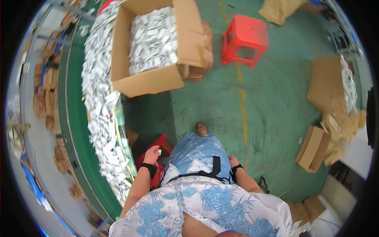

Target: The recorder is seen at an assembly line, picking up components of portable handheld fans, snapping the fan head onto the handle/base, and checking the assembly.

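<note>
My left hand (pixel 151 155) is low beside my lap, near the edge of a long heap of small white pieces (pixel 103 114). Its fingers close on a small white piece (pixel 159 151), too small to make out its kind. My right hand (pixel 233 161) hangs at my right side against the blue apron (pixel 217 148). Its fingers are mostly hidden, and nothing shows in it. Both wrists wear black bands. Ahead to the left, an open cardboard box (pixel 148 81) holds many similar white pieces (pixel 154 41).
A red stool (pixel 248 33) stands ahead on the green floor (pixel 205 94); another red stool (pixel 161 142) is partly hidden by my left arm. At right are a large cardboard carton (pixel 325 85), a smaller open box (pixel 313 149) and crumpled brown sacks (pixel 335 138). Shelves with cartons (pixel 49 79) line the far left.
</note>
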`<state>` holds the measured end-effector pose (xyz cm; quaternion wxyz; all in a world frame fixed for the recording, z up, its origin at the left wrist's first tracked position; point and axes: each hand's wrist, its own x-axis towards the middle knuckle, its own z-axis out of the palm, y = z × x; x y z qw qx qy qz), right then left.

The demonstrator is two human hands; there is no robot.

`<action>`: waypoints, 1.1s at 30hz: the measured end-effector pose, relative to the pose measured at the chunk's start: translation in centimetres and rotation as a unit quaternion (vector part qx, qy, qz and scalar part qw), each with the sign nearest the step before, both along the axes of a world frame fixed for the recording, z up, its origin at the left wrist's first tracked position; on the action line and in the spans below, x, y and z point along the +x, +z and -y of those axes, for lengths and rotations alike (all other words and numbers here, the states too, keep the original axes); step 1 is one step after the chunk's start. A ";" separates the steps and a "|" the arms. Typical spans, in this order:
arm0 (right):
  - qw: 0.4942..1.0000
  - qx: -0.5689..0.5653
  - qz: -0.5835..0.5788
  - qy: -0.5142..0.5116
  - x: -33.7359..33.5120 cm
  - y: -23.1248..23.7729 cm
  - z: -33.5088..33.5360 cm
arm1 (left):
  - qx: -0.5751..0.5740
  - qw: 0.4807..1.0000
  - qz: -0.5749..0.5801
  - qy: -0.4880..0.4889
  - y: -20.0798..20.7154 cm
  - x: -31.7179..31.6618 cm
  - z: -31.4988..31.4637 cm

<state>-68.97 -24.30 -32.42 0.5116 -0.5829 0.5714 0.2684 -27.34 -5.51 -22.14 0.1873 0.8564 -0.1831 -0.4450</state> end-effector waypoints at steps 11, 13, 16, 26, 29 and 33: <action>0.985 0.024 0.155 0.073 1.2 -3.0 5.3 | 0.062 0.991 -0.007 0.120 1.1 -8.0 -7.3; 0.980 0.002 0.105 0.171 1.7 -2.5 6.4 | 0.073 0.979 -0.042 0.188 1.7 -10.0 -8.1; 0.965 0.030 0.099 0.240 3.4 -2.9 7.7 | 0.107 0.968 -0.047 0.223 2.6 -12.3 -9.2; 0.987 0.130 0.097 -0.003 9.2 -8.2 6.9 | 0.180 0.915 0.100 0.348 3.3 -15.0 -20.4; 0.979 0.145 0.135 -0.036 11.3 -11.4 5.8 | 0.229 0.901 0.216 0.297 4.9 -13.9 -24.1; 0.968 0.050 0.205 0.138 17.6 -14.7 1.0 | 0.088 0.925 0.368 0.043 5.8 -11.2 -28.9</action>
